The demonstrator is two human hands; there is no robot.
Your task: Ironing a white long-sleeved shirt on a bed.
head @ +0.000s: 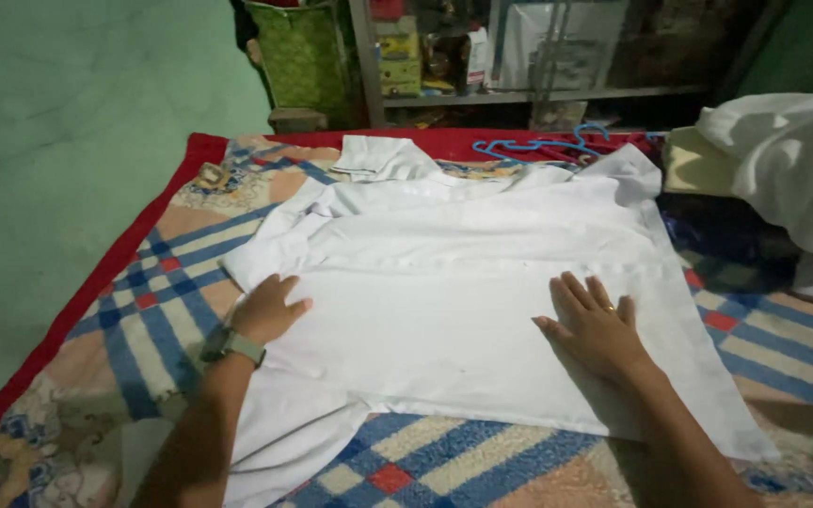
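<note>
Fabric lies flat under both your palms: a white shirt [463,282] is spread across a patterned blanket [143,320] with blue and red checks and a red border, its collar pointing away from you toward the shelves. Your left hand [265,309], with a watch [232,345] on the wrist, rests spread at the shirt's left edge, fingers loosely extended and gripping nothing, only pressing the cloth down. Your right hand [595,325] sits fully open on the right half of the shirt, fingers splayed, a ring visible on one, likewise holding nothing. With the hands set wide apart and flat, the cloth between them looks taut and mostly free of creases, which seems to be why they rest there. Blue hangers [538,146] lie just beyond the shirt's far shoulder. A heap of white cloth [783,169] is piled at the right, apart from the shirt.
</note>
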